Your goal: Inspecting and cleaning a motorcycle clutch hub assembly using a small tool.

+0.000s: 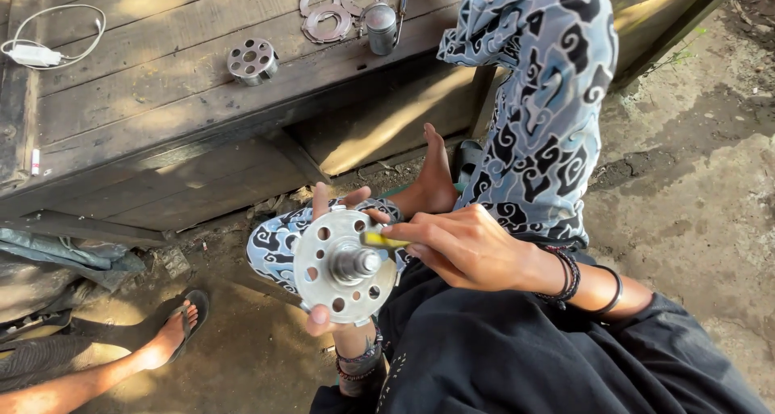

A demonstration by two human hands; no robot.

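**Two bare hands working on a perforated metal disc beside a wooden bench**

The landmark is the round silver metal disc with a ring of holes and a central shaft (pixel 345 266), held low in the middle of the view. Far to its upper left, a white cable with a small white box (pixel 36 52) lies on the dark weathered wooden bench (pixel 161 99). Lower left of the disc, another person's foot in a black sandal (pixel 173 329) rests on the dirt ground. Above and left of the disc, a short silver metal cylinder with drilled holes (pixel 252 60) stands on the bench; straight above the disc lie several flat grey metal rings (pixel 327 14) and a small grey metal canister (pixel 380 26).

The left hand (pixel 339 317) grips the disc from behind, fingers wrapped over its upper and lower rim. Just right of the disc, the right hand (pixel 464 244) pinches a small yellow tool (pixel 381 239) between pressed fingertips, its tip touching the disc near the shaft. Upper right, a person in blue, white and black patterned cloth (pixel 541 99) sits barefoot.
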